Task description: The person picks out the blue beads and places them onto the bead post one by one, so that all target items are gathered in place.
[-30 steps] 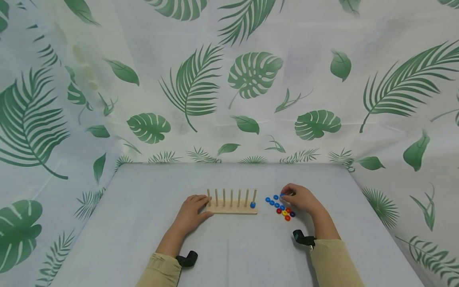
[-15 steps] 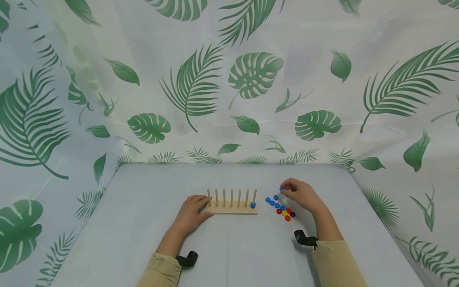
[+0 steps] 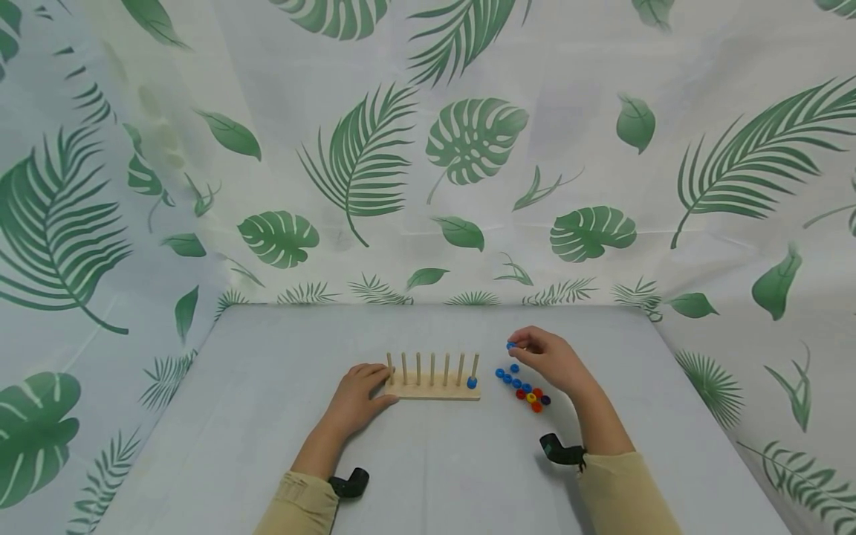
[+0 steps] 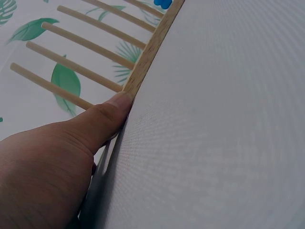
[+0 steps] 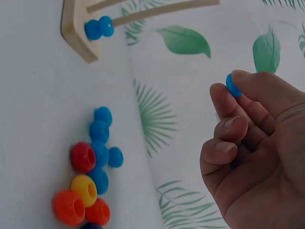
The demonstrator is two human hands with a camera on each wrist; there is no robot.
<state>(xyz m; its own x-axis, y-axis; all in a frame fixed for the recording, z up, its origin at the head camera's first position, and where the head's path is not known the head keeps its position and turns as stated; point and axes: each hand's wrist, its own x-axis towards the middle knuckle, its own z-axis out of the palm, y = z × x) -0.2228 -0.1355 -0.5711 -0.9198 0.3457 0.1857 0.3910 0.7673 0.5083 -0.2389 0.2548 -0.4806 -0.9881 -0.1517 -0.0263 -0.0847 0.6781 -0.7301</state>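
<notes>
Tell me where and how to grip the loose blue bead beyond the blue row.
Pinch the loose blue bead by its rounded sides, probably best from above and the far side: it juts out beyond the blue row, whose beads crowd its near side. The right hand pinches another blue bead, so it would have to release that first.

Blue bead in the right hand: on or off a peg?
Off. The right hand pinches the blue bead in the air, apart from the pegged rack.
</notes>
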